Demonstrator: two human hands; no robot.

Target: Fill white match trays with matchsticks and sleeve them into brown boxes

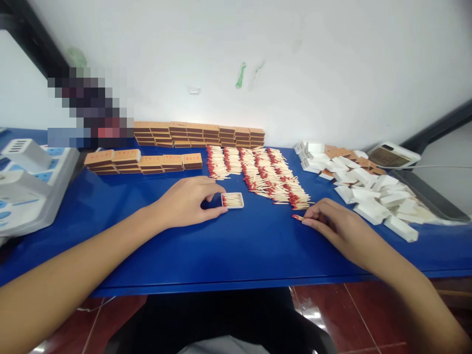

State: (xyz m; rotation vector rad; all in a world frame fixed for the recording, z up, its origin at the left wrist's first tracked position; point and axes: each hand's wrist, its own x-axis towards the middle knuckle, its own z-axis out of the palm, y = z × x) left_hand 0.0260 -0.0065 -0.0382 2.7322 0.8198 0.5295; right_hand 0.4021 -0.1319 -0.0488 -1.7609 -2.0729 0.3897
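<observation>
My left hand (191, 201) pinches the left end of a small white matchbox tray (233, 207) lying on the blue table. Red-headed matches (232, 199) fill part of that tray. Off to the right, my right hand (332, 223) is closed on a few matches (298, 218), their red heads sticking out to the left beyond the fingertips. Just beyond it ends a large spread of loose matches (271, 174), laid in several rows with red heads mostly to the left. How many matches the right fingers hold is hidden.
Stacked orange matchboxes (199, 133) line the wall, with a shorter row (147, 161) in front at left. White empty trays (368, 187) and orange sleeves pile up at right, near a phone (394, 155). A white power strip (55, 196) stands at left.
</observation>
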